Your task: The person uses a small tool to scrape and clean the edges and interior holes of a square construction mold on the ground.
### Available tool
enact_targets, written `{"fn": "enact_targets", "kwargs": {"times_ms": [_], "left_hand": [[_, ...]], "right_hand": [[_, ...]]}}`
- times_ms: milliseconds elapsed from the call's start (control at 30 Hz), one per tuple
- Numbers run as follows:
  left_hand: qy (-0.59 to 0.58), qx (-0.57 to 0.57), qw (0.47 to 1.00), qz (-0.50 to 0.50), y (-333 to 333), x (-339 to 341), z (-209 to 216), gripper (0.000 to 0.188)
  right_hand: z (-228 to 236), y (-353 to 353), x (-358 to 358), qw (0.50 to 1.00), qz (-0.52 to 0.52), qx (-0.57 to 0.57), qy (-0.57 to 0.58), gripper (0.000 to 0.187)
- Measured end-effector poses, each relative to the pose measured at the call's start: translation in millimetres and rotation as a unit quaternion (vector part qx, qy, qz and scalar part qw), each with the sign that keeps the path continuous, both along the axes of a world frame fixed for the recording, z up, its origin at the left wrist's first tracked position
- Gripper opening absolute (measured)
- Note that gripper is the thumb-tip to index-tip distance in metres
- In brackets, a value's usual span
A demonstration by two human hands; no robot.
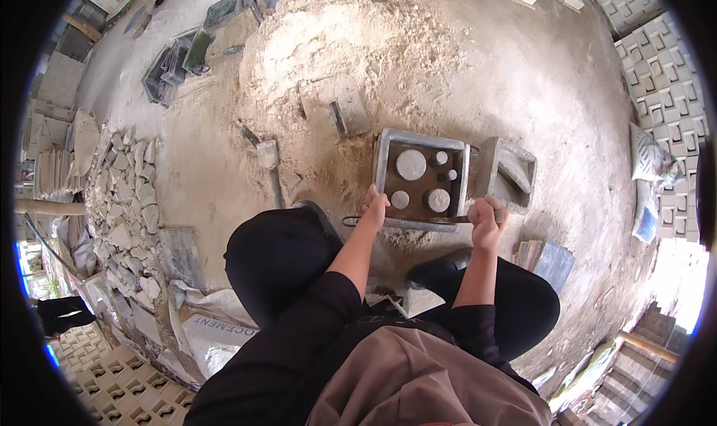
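A square grey mould [424, 137] stands on the ground in front of me, with dark material inside around several round pale discs of different sizes. My left hand [376, 205] is closed at the mould's near left corner, its fingers on the left wall. A long, narrow, dark blade [418, 220] lies across the mould's near edge, its far tip sticking out to the left past my left wrist. My right hand [488, 220] is wrapped round the grip of this long-bladed tool at the near right corner. My fingers partly hide the grip.
A smaller grey tray [486, 178] with a block in it sits right of the mould. To the left lies a short-handled shovel [269, 157]. Beyond is a pale powder heap [321, 45]. Broken pieces [123, 202] pile up at far left; patterned blocks [657, 75] stand at right.
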State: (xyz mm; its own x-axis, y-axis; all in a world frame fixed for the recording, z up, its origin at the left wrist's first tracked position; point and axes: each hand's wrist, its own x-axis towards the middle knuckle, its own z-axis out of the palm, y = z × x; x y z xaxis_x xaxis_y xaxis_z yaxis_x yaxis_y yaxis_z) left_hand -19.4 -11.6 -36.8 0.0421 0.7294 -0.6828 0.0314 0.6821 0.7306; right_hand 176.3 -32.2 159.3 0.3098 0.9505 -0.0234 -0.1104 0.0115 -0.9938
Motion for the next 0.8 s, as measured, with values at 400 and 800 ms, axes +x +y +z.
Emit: {"fn": "enact_targets", "kwargs": {"times_ms": [400,800], "left_hand": [[0.014,-0.061,0.998,-0.005,0.6,15.6,47.1,0.081],[0.043,-0.059,0.997,-0.004,6.8,18.7,40.3,0.083]], "right_hand": [[-21.2,-7.1,-41.0,0.989,0.050,0.067,-0.125,0.029],[-28.3,-4.4,-63.6,0.994,0.009,0.057,-0.096,0.027]]}}
